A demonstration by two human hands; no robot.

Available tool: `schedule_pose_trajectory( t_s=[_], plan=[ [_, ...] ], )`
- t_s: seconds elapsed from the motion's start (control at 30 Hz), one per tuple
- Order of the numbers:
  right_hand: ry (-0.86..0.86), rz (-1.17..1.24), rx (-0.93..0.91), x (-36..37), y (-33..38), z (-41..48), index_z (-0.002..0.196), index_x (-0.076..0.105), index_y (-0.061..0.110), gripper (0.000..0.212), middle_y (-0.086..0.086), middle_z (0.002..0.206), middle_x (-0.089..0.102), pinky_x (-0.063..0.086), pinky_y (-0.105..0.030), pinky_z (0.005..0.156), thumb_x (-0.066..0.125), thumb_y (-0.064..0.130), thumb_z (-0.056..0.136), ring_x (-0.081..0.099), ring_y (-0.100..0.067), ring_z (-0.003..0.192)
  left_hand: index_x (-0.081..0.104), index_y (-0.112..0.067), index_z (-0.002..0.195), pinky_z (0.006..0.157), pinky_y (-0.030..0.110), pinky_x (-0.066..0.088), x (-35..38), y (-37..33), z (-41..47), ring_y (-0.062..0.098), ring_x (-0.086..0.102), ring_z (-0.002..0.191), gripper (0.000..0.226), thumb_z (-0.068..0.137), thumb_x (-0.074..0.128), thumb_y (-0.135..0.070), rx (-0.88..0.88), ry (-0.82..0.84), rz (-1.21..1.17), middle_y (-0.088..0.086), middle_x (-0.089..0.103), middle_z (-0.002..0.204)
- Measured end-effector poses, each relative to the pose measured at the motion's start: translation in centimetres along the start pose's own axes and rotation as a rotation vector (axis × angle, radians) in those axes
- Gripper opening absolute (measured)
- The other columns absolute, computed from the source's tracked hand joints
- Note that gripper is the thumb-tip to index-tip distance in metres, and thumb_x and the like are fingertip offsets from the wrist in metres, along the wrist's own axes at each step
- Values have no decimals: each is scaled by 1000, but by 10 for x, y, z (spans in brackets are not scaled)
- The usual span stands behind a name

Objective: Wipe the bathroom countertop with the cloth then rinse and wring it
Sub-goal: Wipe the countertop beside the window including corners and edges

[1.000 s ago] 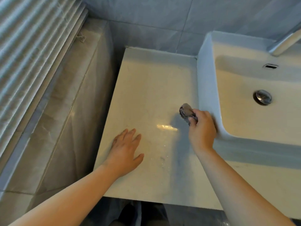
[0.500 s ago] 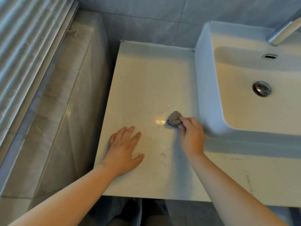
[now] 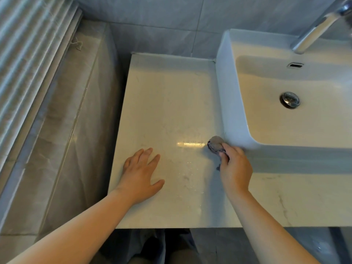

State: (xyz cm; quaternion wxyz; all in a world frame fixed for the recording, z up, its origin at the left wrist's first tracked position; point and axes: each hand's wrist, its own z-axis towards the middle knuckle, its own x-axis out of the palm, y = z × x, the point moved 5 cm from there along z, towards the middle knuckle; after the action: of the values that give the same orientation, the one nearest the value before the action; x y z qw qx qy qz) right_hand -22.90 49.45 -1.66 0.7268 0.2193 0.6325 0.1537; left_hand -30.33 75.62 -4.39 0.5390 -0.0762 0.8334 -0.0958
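Observation:
A small grey cloth (image 3: 215, 144), bunched into a wad, lies on the pale marble countertop (image 3: 167, 103) right beside the outer left wall of the white basin (image 3: 230, 103). My right hand (image 3: 235, 168) grips the cloth's near end with curled fingers, and much of the cloth is hidden under them. My left hand (image 3: 142, 174) rests flat on the countertop near its front left corner, fingers spread and straight. A bright streak of reflected light and a wet sheen lie between the two hands.
The basin has a chrome drain plug (image 3: 290, 99) and an overflow slot; a chrome tap (image 3: 316, 29) reaches in from the top right. A grey tiled ledge (image 3: 62, 130) runs along the left, below ribbed blinds (image 3: 22, 44). The countertop's front edge is just below my forearms.
My right hand brought the cloth down onto the counter, slid it left, then back right against the basin wall. My left hand stayed flat in place. The camera shifted slightly.

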Motion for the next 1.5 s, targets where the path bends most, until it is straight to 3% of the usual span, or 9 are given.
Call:
schedule_pose_trajectory(
  t_s=[0.2, 0.37, 0.53, 0.67, 0.77, 0.87, 0.97, 1.17, 1.5],
  plan=[
    [10, 66, 97, 22, -8, -6, 118, 67, 16, 29, -1, 109, 63, 41, -26, 73, 60, 14, 90, 58, -22, 99, 4, -30, 151, 116, 43, 1, -1, -1, 0, 22, -11, 144, 80, 87, 36, -66, -9, 23, 19, -3, -9, 159],
    [146, 129, -64, 30, 14, -44, 116, 67, 17, 28, 5, 104, 61, 49, -26, 75, 61, 14, 88, 57, -14, 92, 4, -29, 151, 116, 43, 1, -1, -1, 1, 23, -11, 144, 82, 86, 37, -66, -7, 24, 20, -2, -8, 159],
    [286, 326, 82, 25, 21, -53, 109, 68, 20, 21, 8, 96, 62, 42, -9, 72, 62, 14, 90, 58, -8, 87, 4, -28, 151, 117, 43, 3, 1, 1, 1, 24, -9, 145, 83, 86, 38, -66, 1, 15, 27, 0, -7, 159],
    [80, 248, 79, -15, 7, -36, 109, 68, 17, 21, 6, 97, 61, 43, -21, 74, 61, 12, 89, 57, -11, 89, 4, -27, 152, 119, 42, 4, -1, -3, -5, 24, -5, 145, 83, 86, 35, -67, 40, -17, -32, 1, -4, 159],
    [-44, 141, 165, -32, -21, -22, 115, 66, 14, 25, 3, 102, 58, 40, -26, 77, 59, 11, 91, 55, -16, 94, 8, -25, 151, 119, 38, 5, 0, -16, -25, 20, 3, 145, 89, 76, 15, -72, 125, -59, -70, 0, 7, 159],
    [40, 89, 178, -18, -41, -13, 118, 65, 12, 28, -7, 109, 62, 47, -33, 82, 59, 10, 90, 59, -27, 101, 8, -25, 151, 117, 32, 1, 8, -31, -40, 17, 3, 144, 90, 74, 7, -71, 202, -51, -76, -3, 7, 159],
    [37, 73, 188, 0, -44, -12, 122, 63, 11, 31, -10, 116, 61, 40, -29, 87, 58, 11, 91, 56, -27, 108, 7, -22, 152, 117, 35, 0, 18, -33, -37, 21, 0, 146, 90, 76, 6, -70, 235, -56, -13, -1, 4, 159],
    [1, 92, 190, 10, -42, -21, 126, 60, 11, 34, -9, 120, 57, 42, -31, 90, 57, 14, 93, 54, -28, 109, 33, -13, 146, 114, 46, 13, 40, -32, -33, 30, 23, 141, 77, 86, 33, -63, 220, -110, 117, 8, 30, 153],
    [51, 176, 83, 14, -23, -83, 122, 64, 14, 32, 4, 103, 58, 43, -20, 77, 61, 14, 90, 55, -14, 96, 37, -9, 143, 112, 53, 18, 48, -38, -32, 34, 24, 139, 81, 83, 35, -64, 173, -151, 158, 12, 31, 151]
  ],
)
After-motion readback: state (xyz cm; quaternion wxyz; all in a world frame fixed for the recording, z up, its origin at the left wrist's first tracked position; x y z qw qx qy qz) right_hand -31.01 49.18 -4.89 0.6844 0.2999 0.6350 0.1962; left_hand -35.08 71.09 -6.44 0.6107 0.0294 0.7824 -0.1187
